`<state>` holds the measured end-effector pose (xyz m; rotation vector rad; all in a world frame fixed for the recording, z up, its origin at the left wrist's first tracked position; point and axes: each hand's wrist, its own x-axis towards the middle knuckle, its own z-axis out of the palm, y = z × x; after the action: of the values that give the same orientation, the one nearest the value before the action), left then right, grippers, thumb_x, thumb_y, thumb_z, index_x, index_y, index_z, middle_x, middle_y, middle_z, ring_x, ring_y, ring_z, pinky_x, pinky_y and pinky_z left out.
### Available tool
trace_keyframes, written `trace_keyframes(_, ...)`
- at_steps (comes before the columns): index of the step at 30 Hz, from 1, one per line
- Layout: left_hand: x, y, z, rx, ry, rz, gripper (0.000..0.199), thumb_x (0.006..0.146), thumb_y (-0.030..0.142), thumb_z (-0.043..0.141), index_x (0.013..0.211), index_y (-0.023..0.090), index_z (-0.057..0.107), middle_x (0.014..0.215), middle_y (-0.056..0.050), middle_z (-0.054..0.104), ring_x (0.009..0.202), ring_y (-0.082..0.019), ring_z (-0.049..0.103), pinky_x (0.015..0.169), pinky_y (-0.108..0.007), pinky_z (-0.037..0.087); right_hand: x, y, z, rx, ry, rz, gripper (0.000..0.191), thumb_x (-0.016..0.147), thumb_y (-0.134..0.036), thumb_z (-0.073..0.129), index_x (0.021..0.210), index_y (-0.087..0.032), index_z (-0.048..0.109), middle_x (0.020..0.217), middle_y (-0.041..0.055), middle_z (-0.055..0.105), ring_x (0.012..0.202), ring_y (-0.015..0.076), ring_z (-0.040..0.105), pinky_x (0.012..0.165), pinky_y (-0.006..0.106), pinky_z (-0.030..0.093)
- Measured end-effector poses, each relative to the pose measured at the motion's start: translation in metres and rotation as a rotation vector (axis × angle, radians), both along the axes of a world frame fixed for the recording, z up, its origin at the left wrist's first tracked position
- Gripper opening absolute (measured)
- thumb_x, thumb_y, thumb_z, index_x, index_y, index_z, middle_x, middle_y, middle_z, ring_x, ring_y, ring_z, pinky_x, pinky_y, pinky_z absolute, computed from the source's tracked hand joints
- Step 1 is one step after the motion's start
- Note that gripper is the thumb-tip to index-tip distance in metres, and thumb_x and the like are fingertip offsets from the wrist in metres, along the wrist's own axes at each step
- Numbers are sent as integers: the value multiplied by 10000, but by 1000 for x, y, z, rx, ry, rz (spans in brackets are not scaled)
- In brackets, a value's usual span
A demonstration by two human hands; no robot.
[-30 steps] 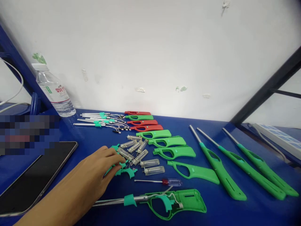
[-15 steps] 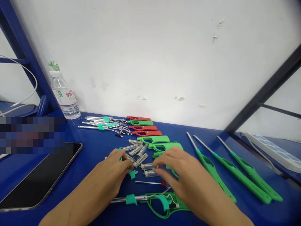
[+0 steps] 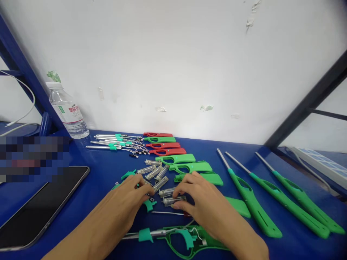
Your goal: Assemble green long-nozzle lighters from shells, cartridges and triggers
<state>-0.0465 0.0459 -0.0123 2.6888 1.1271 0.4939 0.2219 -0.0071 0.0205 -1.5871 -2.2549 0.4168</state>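
Among the loose parts on the blue surface (image 3: 108,162), your right hand (image 3: 199,198) bends thumb and fingers at the nearest clear tank (image 3: 170,201); your left hand (image 3: 123,200) curls over teal pieces (image 3: 149,205). Whether either grips, cannot tell. Step, as judged: handling loose parts; lifting the tank calls for a side pinch. Change: right hand, absent one second earlier, is now in view.

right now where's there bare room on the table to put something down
One bare patch of blue table lies between the phone and the left hand, below the metal tubes. Another lies between the red shells and the long green lighters. It's crowded around the clear tanks, between both hands.
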Motion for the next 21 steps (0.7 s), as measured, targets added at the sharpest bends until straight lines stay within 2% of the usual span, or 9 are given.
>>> trace_keyframes(3,1,4,-2,1,18,9,333,1099,176,475,1094,303,783,1100,-35,723,863,-195,730,666,-260,538,1,0,-6,46,0,33,96,1003,-159,828,992,-247,791,1025,-6,719,1052,259,705,1065,473,534)
trace_keyframes(6,3,4,0,14,21,8,314,1094,182,496,1049,295,786,1081,-29,730,877,-186,723,662,-242,522,3,1,-6,102,2,66,150,1034,-92,757,985,-234,774,1037,4,720,1050,255,689,977,442,549)
trace_keyframes(12,6,2,-1,34,16,-9,310,1106,200,505,1017,295,787,1045,-22,726,859,-171,699,664,-224,508,3,2,0,232,20,37,115,1043,-121,758,1026,-235,747,1039,11,704,1000,257,678,873,437,532)
trace_keyframes(21,11,7,-29,79,11,21,324,1072,110,484,883,249,707,993,-31,684,881,-199,676,641,-262,441,3,2,-4,330,15,-11,157,1021,-105,782,1038,-243,711,1046,-2,717,979,258,689,809,428,499)
